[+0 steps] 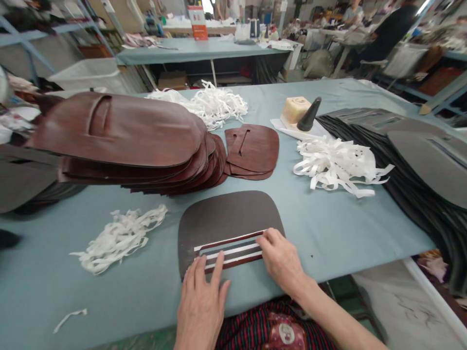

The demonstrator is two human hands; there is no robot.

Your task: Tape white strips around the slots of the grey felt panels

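So the slotted dark-grey panel (229,214) is lower centre of frame on the surface (328,238). Your left hand (202,291) is open, fingers spread at the white strips' (239,251) left end; your right hand's (282,257) fingers bunch at the other, can't tell if gripping.

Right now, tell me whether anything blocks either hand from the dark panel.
Nothing visible does: the left hand is at the near-left part of the dark panel, the right hand at its right side. The brown stack lies beyond.
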